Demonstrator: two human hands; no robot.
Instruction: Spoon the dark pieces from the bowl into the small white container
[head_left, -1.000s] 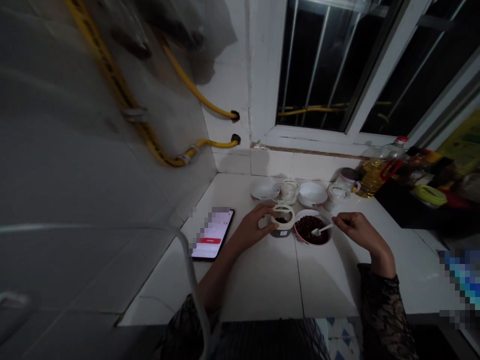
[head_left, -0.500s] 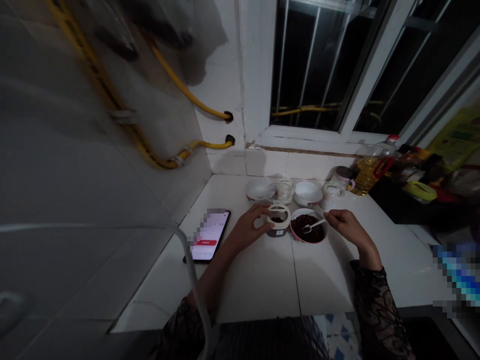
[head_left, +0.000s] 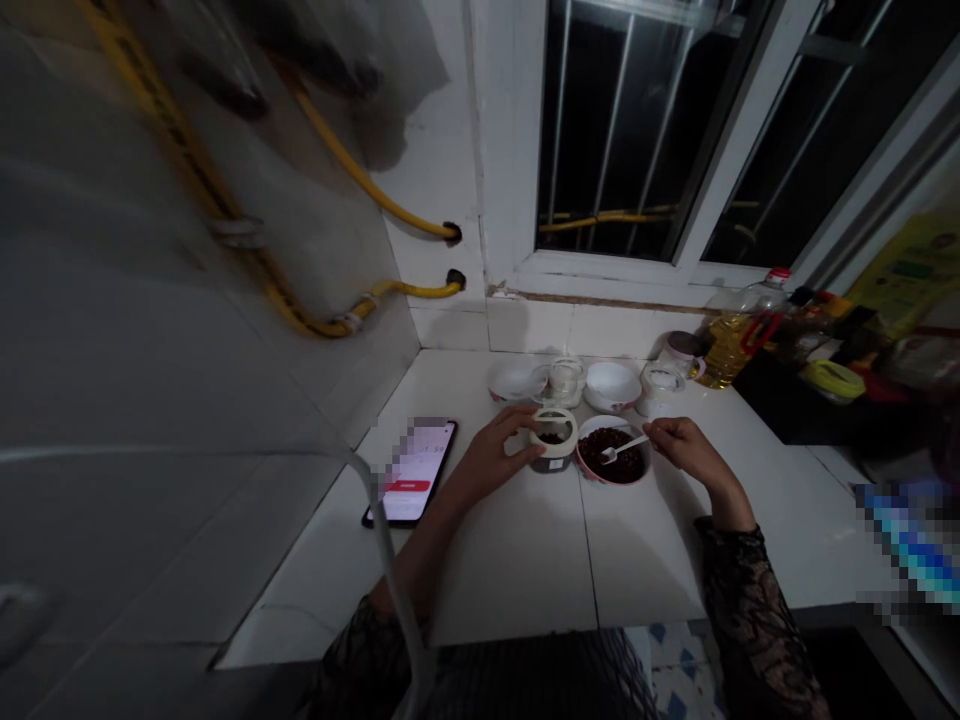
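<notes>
With thumb and fingers around its rim, my left hand (head_left: 501,452) grips a small seasoning jar (head_left: 553,456) with a pale rim, its top open and dark contents inside. Just right of the jar is a bowl (head_left: 613,478) with a pinkish outer side, filled with dark reddish-brown bits. My right hand (head_left: 679,445) pinches the handle end of a small white spoon (head_left: 627,447). The spoon's scoop end lies over the bowl's contents; whether it touches them I cannot tell.
Behind stand two white bowls (head_left: 613,384), a clear jar (head_left: 564,380) and another jar (head_left: 661,388) of white contents. A phone (head_left: 416,480) lies left on the white tiled counter (head_left: 517,570). An oil bottle (head_left: 731,345) and a black box (head_left: 780,405) occupy the right. A grey tube (head_left: 386,560) crosses the near left.
The spoon's scoop end has shifted slightly up and left within the bowl. My left hand keeps its hold on the jar. The whole view has drifted a little.
</notes>
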